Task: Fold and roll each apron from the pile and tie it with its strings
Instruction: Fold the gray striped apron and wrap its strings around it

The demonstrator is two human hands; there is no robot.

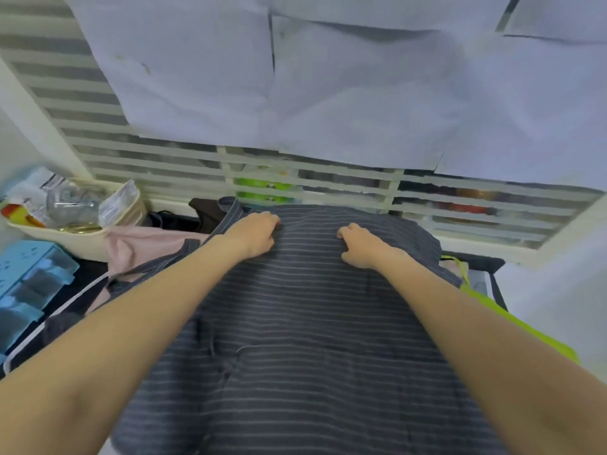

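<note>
Apron: a dark grey striped apron (295, 323) is laid lengthwise over the work surface, running from the near edge to the far end by the slatted window grille (164, 156).
Handling: the cloth is judged soft, light and limp; creasing and slipping are to be expected, so it is best taken at the far edge or corners.
Left hand (254, 233): fingers are curled, bunching the fabric near the far edge.
Right hand (359, 246): fingers are curled into the fabric likewise.
Strings: a strap (226, 213) is seen trailing at the far left.
Surroundings: pink cloth (141, 244) and a cream basket (82, 236) lie to the left.
</note>
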